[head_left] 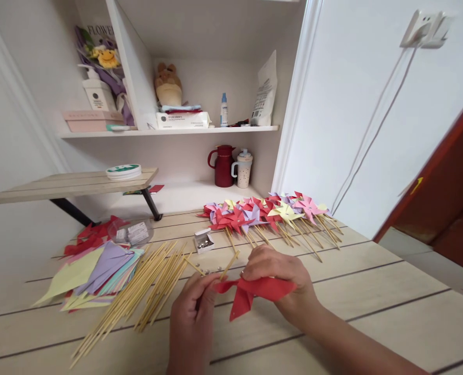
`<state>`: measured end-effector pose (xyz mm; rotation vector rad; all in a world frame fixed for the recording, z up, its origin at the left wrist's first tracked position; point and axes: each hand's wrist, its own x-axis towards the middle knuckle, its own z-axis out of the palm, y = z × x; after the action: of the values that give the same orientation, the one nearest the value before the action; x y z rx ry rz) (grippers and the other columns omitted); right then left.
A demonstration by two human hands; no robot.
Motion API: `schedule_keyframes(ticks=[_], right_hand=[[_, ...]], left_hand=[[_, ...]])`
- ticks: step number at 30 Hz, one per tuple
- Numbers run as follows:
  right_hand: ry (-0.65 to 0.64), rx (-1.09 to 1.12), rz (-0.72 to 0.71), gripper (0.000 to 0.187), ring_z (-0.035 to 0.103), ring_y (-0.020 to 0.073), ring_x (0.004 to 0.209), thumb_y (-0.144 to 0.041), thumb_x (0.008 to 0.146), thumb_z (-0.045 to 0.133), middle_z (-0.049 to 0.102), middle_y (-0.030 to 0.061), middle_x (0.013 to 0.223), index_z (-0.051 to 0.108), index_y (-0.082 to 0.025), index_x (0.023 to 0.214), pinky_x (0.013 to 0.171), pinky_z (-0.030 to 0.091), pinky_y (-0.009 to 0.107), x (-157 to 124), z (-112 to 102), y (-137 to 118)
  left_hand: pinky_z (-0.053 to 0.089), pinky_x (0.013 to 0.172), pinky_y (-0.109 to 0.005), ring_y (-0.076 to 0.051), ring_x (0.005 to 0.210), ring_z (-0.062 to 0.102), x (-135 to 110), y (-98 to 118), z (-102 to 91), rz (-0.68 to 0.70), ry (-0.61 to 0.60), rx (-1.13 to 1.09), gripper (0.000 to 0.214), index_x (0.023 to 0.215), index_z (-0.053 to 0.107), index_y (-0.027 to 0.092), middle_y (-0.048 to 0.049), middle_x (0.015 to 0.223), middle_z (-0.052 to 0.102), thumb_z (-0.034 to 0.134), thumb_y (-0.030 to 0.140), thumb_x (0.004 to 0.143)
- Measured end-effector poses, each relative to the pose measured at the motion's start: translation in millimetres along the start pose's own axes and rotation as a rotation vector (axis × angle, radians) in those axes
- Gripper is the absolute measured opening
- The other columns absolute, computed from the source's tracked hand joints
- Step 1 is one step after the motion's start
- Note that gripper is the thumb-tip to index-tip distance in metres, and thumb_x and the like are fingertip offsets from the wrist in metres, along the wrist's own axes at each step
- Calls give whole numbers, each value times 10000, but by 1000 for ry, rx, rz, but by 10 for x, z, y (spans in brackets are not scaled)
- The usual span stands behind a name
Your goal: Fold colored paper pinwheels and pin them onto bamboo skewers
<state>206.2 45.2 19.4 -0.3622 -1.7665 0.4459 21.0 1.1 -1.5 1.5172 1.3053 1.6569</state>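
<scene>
My right hand (278, 271) pinches a red paper pinwheel (242, 303) near its middle, the thumb hidden behind the paper. My left hand (194, 310) is closed at the pinwheel's left tip, and a short length of thin wooden stick (229, 264) juts up from its fingers. Whether the stick and the pinwheel are joined is hidden. Just beyond my hands, a few small shiny pins (197, 266) lie on the table, next to a small white box (204, 241) with metal pins inside.
Loose wooden sticks (153, 281) lie left of my hands beside a stack of coloured paper (106, 271). Finished pinwheels (270, 213) on sticks are heaped at the back right. A raised wooden stand (78, 185) is at the left. A red jug (224, 166) stands at the back.
</scene>
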Motion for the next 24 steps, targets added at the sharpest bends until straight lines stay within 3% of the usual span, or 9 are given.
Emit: schedule_keyframes(ticks=[3,8,15,24], right_hand=[[-1,-7,-13,153,631,184,684,-284,951,608,737,56,768,752,-240,926,661,510,360,9,5,-5],[-11,-30,-42,168,627,179,669,-278,963,589,739,55,757,747,-238,923,646,497,355,26,20,-22],[-34,-31,-52,168,632,180,671,-280,964,582,734,56,764,742,-234,939,655,499,360,19,16,-17],[11,-27,-5,114,624,184,679,-260,942,615,731,54,779,726,-234,935,674,509,369,-8,9,5]], left_hand=[[566,725,-313,-218,795,687,4,-17,5,-22,-38,-13,218,874,803,227,-56,843,751,659,384,830],[541,634,-295,-209,728,667,-1,-32,45,-124,6,-120,286,827,790,197,-62,783,743,678,460,816],[507,549,-277,-199,671,647,23,-95,57,-129,-4,-116,345,826,796,192,-73,770,742,684,517,799],[549,711,-295,-215,778,674,6,-31,25,-82,-29,-59,258,830,801,213,-61,787,729,684,442,808]])
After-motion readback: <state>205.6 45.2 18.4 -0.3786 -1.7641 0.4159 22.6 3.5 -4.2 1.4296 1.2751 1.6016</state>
